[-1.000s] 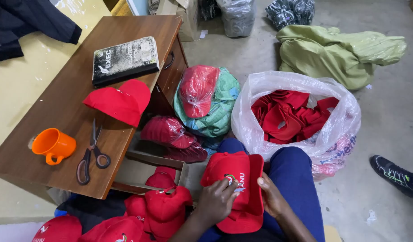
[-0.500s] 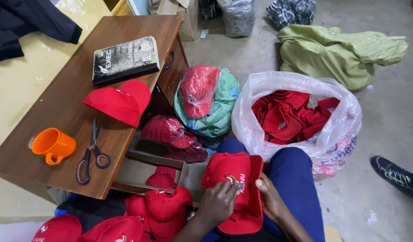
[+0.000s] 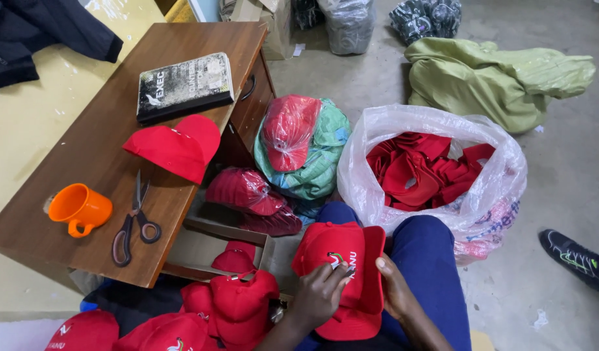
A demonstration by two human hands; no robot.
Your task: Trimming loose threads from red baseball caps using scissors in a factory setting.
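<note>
Little had changed over the last second: the left hand (image 3: 322,292) stayed on the red cap (image 3: 342,276) in the lap, at six o'clock from the bag (image 3: 501,175) of caps, its fingers now curled more tightly over the front emblem, pinching something small and pale. The right hand (image 3: 394,289) kept steadying the cap's right edge, fingers flat and close together, wrist bent inward.

cap (image 3: 342,273): matt red cloth | desk (image 3: 72,195): smooth brown wood | bag (image 3: 501,169): glossy clear plastic | mug (image 3: 80,208): orange plastic
</note>
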